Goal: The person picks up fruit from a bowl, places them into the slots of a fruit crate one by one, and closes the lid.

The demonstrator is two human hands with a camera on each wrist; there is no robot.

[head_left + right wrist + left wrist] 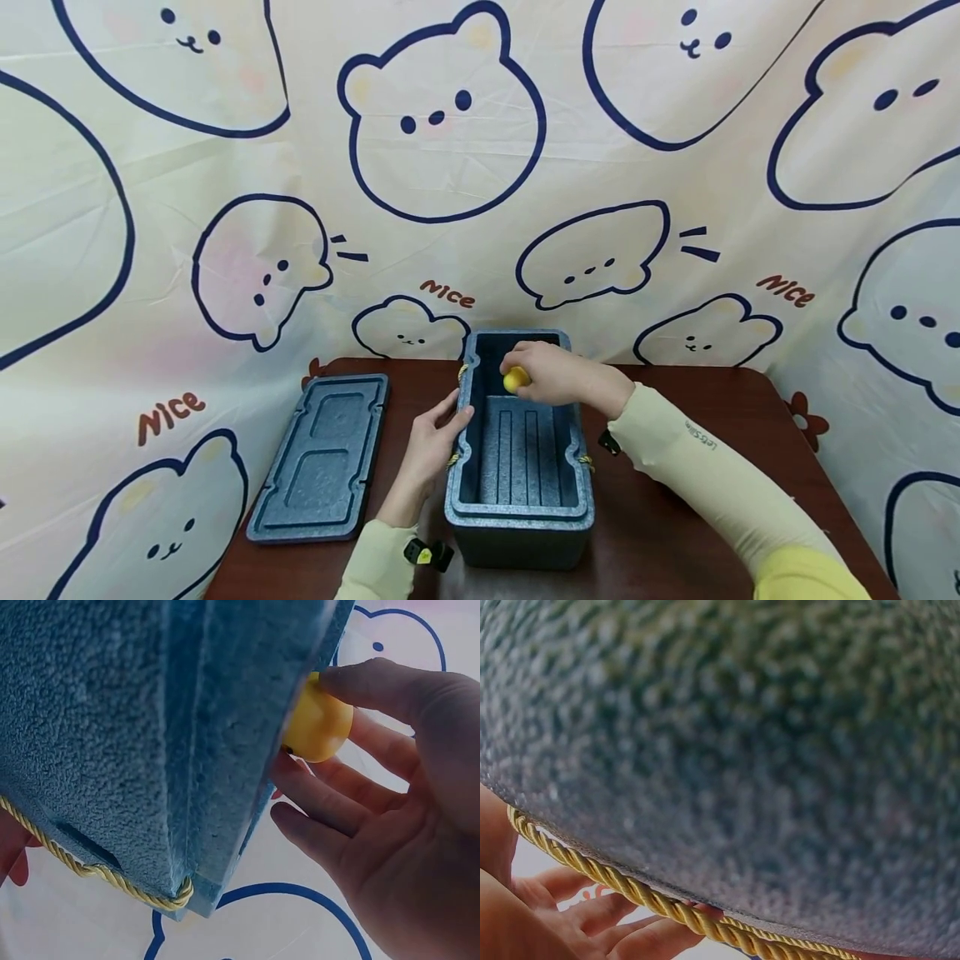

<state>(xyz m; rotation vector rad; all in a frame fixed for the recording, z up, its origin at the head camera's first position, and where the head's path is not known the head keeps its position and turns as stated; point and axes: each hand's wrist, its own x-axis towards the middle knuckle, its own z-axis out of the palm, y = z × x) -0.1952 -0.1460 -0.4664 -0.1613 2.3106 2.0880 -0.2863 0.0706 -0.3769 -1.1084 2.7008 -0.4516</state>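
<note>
A blue-grey foam box stands uncovered on the table, with gold rope on its sides. My right hand is over the far part of its opening and pinches a small, smooth yellow rounded object between thumb and fingers. In the right wrist view, the yellow object shows a dark spot low on it, and the box wall partly hides it. My left hand holds the left rim, thumb on top and fingers outside. Beside the rope, those fingers appear in the left wrist view.
Left of the box, its matching foam lid lies flat on the dark brown table. A printed cloth with cartoon animals hangs close behind the table and along both sides.
</note>
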